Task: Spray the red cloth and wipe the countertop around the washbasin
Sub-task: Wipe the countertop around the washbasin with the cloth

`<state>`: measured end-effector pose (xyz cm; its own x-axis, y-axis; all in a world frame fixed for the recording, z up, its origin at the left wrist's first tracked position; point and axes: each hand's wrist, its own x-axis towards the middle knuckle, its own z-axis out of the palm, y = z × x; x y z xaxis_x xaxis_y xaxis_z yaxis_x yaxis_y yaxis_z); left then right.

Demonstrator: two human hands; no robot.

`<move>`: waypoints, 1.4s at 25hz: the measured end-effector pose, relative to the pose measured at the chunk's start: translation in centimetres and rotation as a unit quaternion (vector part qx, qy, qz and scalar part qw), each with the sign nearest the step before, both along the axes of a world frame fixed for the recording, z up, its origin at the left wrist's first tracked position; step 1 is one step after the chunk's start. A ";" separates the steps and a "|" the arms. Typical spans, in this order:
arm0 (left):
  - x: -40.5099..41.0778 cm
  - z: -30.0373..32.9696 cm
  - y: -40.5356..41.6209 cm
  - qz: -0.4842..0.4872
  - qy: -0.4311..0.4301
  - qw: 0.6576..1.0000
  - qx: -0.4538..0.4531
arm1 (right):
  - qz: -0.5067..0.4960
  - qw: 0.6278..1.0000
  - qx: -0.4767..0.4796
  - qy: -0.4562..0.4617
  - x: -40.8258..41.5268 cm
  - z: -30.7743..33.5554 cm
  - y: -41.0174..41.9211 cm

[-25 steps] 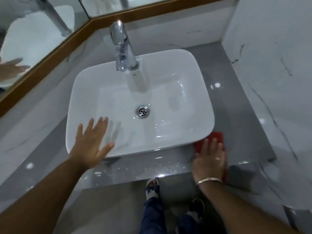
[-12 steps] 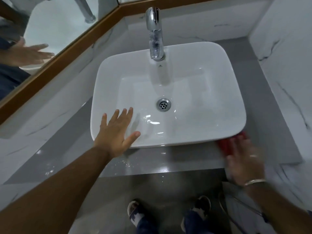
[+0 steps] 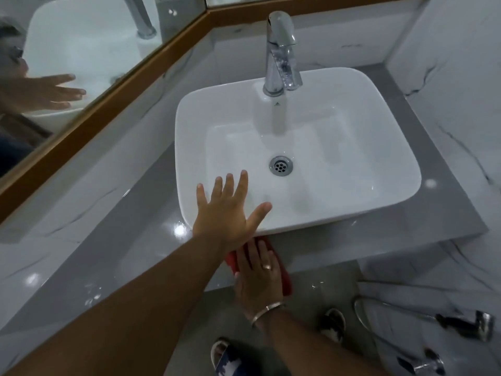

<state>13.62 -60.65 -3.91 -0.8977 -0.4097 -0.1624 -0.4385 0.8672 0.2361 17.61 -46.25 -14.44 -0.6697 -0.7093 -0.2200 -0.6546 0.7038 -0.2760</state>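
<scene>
A white rectangular washbasin (image 3: 325, 191) sits on a glossy grey countertop (image 3: 130, 240). My left hand (image 3: 227, 213) rests flat with fingers spread on the basin's front left rim. My right hand (image 3: 257, 272) presses flat on the red cloth (image 3: 284, 278), which lies on the counter's front strip just under the basin's front edge, below my left wrist. Most of the cloth is hidden beneath my hand. No spray bottle is in view.
A chrome tap (image 3: 280, 52) stands at the basin's back. A wood-framed mirror (image 3: 81, 63) runs along the left and back walls. A marble wall (image 3: 461, 77) closes the right side. A hose and chrome valve (image 3: 461, 324) hang lower right; my feet (image 3: 332, 324) are below the counter edge.
My right hand has slid the red cloth left along the counter's front strip, from the basin's right front corner to under my left wrist. The left hand stayed on the rim.
</scene>
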 end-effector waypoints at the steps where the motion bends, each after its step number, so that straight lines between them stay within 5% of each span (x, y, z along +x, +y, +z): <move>1: 0.0 -0.1 -0.1 -0.001 0.001 1.000 0.007 | 0.036 0.999 -0.004 0.008 0.3 -0.4 0.6; 3: -0.1 -0.2 -0.1 -0.004 -0.002 1.000 0.007 | 0.098 0.994 0.016 0.035 -2.6 -0.3 4.9; 5: 0.0 -0.4 -0.1 -0.007 -0.007 1.000 0.007 | 0.060 0.997 0.024 0.052 -8.3 -0.3 10.9; 9: -0.3 -1.2 -0.1 -0.007 -0.001 1.000 -0.008 | -0.183 0.977 0.069 0.085 -22.9 0.5 21.1; 12: -1.1 -1.1 0.4 -0.004 -0.006 1.000 -0.022 | -0.360 0.928 0.052 0.085 -26.8 1.5 19.6; 16: 0.0 -0.9 -0.3 -0.009 -0.026 0.999 -0.018 | -0.287 0.951 0.061 0.097 -14.7 0.0 12.0; 19: -0.2 0.0 0.0 -0.012 -0.046 0.999 -0.019 | -0.031 0.996 0.053 0.057 -12.4 -0.8 16.1; 21: -0.2 0.5 0.0 -0.009 -0.056 0.998 -0.013 | 0.113 0.988 0.077 0.069 -18.1 -0.8 21.5; 26: -0.2 1.1 0.3 -0.004 -0.075 0.997 -0.010 | -0.106 0.988 0.100 0.047 -32.7 0.7 29.3; 30: -0.4 0.7 0.3 -0.010 -0.080 0.997 -0.016 | -0.316 0.945 0.046 0.064 -26.9 0.3 23.8; 32: -0.3 0.5 0.4 0.000 -0.066 0.998 -0.015 | -0.314 0.948 0.024 0.051 -19.3 0.2 18.3; 35: -0.3 0.4 0.6 -0.002 -0.053 0.998 -0.020 | -0.160 0.987 0.016 0.027 -8.0 0.5 8.7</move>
<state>13.35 -60.07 -3.52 -0.8780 -0.4145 -0.2394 -0.4559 0.8766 0.1542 9.58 -37.55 -13.90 -0.8699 -0.4526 -0.1962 -0.4103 0.8846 -0.2216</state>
